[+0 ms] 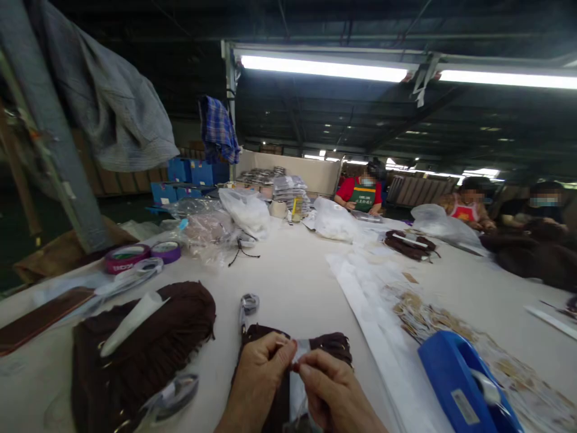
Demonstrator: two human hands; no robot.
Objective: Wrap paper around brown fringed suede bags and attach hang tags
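Note:
My left hand (261,373) and my right hand (333,385) meet low in the middle of the head view. Thumb and forefinger of each are pinched together, fingertips almost touching, on something too small to make out. Right beneath them lies a dark brown fringed item (331,343), seemingly a bag, with a pale grey strip across its middle; my hands cover much of it. A second dark brown fringed bag (153,337) rests to the left, with a roll of white paper (133,322) on top. Between the two is a small clear-wrapped coil (249,304).
A blue tape dispenser (464,379) stands at the right, near a heap of tags with strings (433,319) and a long white sheet (365,313). Tape rolls (127,257) and clear plastic bags (202,228) are at the left. Several people sit across the table (288,270).

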